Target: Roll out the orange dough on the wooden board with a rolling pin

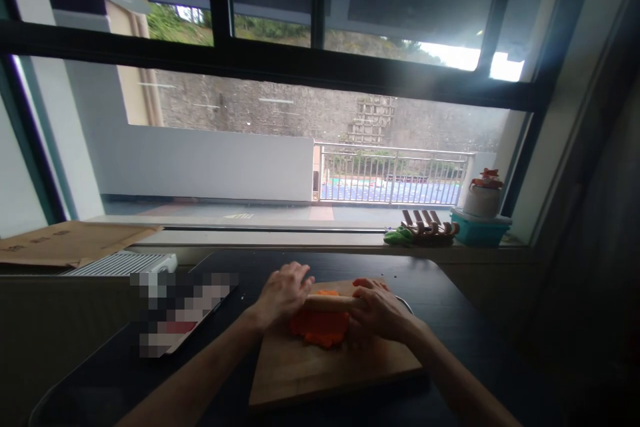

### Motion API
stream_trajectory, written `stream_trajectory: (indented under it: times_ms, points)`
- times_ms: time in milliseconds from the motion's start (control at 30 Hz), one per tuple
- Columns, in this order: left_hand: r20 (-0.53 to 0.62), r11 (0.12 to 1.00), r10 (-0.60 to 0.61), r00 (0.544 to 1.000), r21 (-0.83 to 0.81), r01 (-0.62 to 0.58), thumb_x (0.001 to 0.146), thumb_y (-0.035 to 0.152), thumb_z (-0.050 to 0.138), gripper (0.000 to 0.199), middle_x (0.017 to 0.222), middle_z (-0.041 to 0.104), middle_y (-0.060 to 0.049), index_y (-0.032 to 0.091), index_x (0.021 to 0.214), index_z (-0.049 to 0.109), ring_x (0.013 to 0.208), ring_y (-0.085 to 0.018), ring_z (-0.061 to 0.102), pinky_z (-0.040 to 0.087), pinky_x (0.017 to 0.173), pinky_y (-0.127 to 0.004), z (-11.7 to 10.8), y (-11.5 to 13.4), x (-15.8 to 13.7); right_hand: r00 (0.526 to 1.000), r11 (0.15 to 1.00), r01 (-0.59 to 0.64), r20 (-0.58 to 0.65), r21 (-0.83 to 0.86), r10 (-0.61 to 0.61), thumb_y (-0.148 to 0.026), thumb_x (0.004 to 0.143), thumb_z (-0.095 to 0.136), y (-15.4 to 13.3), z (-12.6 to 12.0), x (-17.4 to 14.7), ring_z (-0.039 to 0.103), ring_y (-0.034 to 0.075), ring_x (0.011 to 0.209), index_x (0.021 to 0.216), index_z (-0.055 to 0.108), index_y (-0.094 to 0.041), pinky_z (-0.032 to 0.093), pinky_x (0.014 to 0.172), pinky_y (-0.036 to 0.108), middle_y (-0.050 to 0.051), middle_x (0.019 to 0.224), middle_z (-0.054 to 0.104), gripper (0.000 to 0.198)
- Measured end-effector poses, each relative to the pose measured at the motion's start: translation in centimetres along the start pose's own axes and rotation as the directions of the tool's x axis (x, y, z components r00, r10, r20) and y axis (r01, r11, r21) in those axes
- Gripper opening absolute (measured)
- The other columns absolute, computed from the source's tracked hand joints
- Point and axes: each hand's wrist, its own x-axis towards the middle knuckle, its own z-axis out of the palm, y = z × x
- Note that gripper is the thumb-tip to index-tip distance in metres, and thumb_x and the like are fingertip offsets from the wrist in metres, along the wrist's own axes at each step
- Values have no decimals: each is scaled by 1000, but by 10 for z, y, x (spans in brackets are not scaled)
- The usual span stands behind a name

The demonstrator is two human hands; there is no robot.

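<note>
A light wooden rolling pin [330,304] lies across a flattened orange sheet of dough or modelling clay [321,328]. This sheet rests on a wooden board [300,380] on the dark table. At the pin's left end is my left hand [285,290], its palm on the pin and its fingers reaching forward. My right hand [384,308] is curved over the right end, fingers bent, hiding that end. Part of the orange sheet shows beyond the pin, and a larger part shows on my side of it.
A long tray-like item [193,317], partly blurred out, lies left of the board on the dark table [400,407]. Brown cardboard [75,243] lies at the far left. On the windowsill stand a turquoise box [480,230], a white container [481,202] and a brown slatted object [429,227].
</note>
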Motion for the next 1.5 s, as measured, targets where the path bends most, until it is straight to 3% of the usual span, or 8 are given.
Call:
stream_trajectory:
  times_ms: [133,267,600,733,867,967,1233,1500]
  points:
    - [62,999,-31,998,46,28,94,35,34,36,112,70,-10,22,104,67,110,-24,61,42,95,-42,30,3,9,992,983,-120,29,-139,125,-41,98,35,1,6,28,56,22,108,104,64,-26,37,93,40,6,114,63,32]
    - [69,997,-49,996,71,44,95,38,32,39,119,68,-10,23,105,67,119,-26,56,37,101,-48,34,2,17,980,961,-199,-14,-190,200,-41,100,27,1,11,39,55,25,110,110,61,-23,36,95,45,11,116,63,40]
    - [66,996,62,996,58,-66,95,38,31,52,146,47,-12,16,138,49,139,-27,36,23,114,-51,26,3,-52,974,969,-225,-39,-103,222,-46,99,31,-30,27,-32,27,26,141,141,44,-19,15,114,46,11,149,41,52]
    - [152,997,-8,988,81,-4,96,38,28,47,141,53,-8,22,131,56,139,-27,36,23,113,-53,27,2,-23,968,954,-244,20,-174,251,-42,101,26,-34,7,-4,43,27,131,122,59,-21,23,109,51,12,131,59,45]
    - [141,994,-47,989,106,32,96,38,30,42,130,63,-8,26,119,64,132,-30,46,27,108,-59,29,3,14,965,942,-247,27,-229,259,-38,101,29,-31,-7,28,57,26,112,110,64,-25,37,96,48,11,112,68,38]
    - [123,993,-53,991,110,40,96,40,30,43,128,64,-9,25,118,65,131,-30,47,27,109,-59,31,4,15,967,942,-245,6,-230,253,-39,101,28,-26,0,29,54,25,117,111,63,-26,35,98,47,11,119,65,39]
    - [73,992,25,997,118,-33,96,41,26,54,147,47,-9,17,140,47,141,-25,32,22,114,-50,34,-3,-41,957,956,-287,-73,-66,282,-49,99,26,-33,26,-19,25,27,142,140,44,-14,15,114,46,13,149,41,56]
    - [239,981,-81,968,191,35,94,30,29,45,140,55,-5,25,128,60,138,-32,37,23,109,-62,25,-1,14,905,899,-411,53,-150,423,-53,97,25,-27,-1,52,42,31,130,121,60,-17,25,107,56,17,132,56,55]
